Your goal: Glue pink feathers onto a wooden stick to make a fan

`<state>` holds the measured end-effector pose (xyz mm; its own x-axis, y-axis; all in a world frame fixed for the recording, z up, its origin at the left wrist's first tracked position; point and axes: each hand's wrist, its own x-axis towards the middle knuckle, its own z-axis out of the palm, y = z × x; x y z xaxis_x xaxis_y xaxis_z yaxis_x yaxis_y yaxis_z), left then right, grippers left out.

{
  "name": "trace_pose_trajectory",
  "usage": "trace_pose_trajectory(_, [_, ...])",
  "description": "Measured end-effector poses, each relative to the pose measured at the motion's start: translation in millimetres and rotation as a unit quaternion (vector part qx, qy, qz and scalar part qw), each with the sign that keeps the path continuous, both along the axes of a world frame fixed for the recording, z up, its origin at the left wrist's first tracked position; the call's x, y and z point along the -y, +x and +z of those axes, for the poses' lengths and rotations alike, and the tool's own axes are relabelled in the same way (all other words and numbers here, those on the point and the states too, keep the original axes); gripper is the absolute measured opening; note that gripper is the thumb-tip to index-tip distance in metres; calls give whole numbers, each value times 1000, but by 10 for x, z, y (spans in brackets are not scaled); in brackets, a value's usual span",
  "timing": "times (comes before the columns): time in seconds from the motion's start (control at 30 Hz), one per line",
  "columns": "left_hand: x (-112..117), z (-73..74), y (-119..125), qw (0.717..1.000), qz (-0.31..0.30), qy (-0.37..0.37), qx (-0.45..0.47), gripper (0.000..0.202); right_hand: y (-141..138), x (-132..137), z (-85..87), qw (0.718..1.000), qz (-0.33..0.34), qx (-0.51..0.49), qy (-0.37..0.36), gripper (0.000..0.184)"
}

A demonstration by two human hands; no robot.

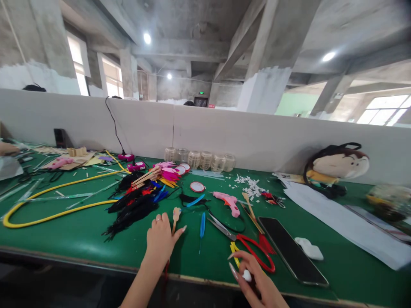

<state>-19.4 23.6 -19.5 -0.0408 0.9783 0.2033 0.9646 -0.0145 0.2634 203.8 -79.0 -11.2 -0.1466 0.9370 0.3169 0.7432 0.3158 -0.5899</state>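
Observation:
My left hand [160,235] rests near the table's front edge, closed round a thin wooden stick [175,216] whose flat, shaped head sticks up past the thumb. Something red hangs below that hand. At the front right, my right hand [258,276] has its fingers curled about a small white-tipped object [246,275]; most of it is hidden. Red-handled scissors [253,248] lie just beyond the right hand, by yellow feathers [235,252]. Between the hands is a blue feather [202,225]. A pink glue gun [228,202] lies farther back.
Black feathered sticks [131,209] are piled left of centre, near a yellow cable loop [61,218]. Jars [205,160] line the white partition [205,128]. On the right are a phone [290,250], a white case [308,248], white paper [340,226] and a cartoon-faced bag [337,167].

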Motion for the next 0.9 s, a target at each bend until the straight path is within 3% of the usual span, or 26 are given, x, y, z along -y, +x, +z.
trace_pose_trajectory(0.13, [-151, -80, 33, 999, -31, -39, -21, 28, -45, 14, 88, 1000, 4, -19, 5, 23])
trace_pose_trajectory(0.3, [-177, -108, -52, 997, -63, -48, 6, 22, -95, 15, 121, 999, 16, -29, 3, 15])
trace_pose_trajectory(0.4, [-164, -154, -128, 989, -73, -29, 129, 26, -100, -4, 93, 1000, 21, -18, 4, 15])
trace_pose_trajectory(0.5, [-168, -208, -157, 927, -112, -2, 359, 30, -93, -62, 76, 999, 14, 42, -5, 14])
trace_pose_trajectory(0.6, [-178, -235, -148, 881, -142, 7, 452, 34, -103, -119, 120, 992, 25, 118, -25, 14])
trace_pose_trajectory(0.77, [-151, -234, -141, 886, -135, 5, 443, 30, -107, -120, 116, 983, 40, 177, -14, 26])
trace_pose_trajectory(0.9, [-117, -237, -146, 907, -130, -11, 400, 28, 180, -63, 33, 989, 11, 145, 37, 46])
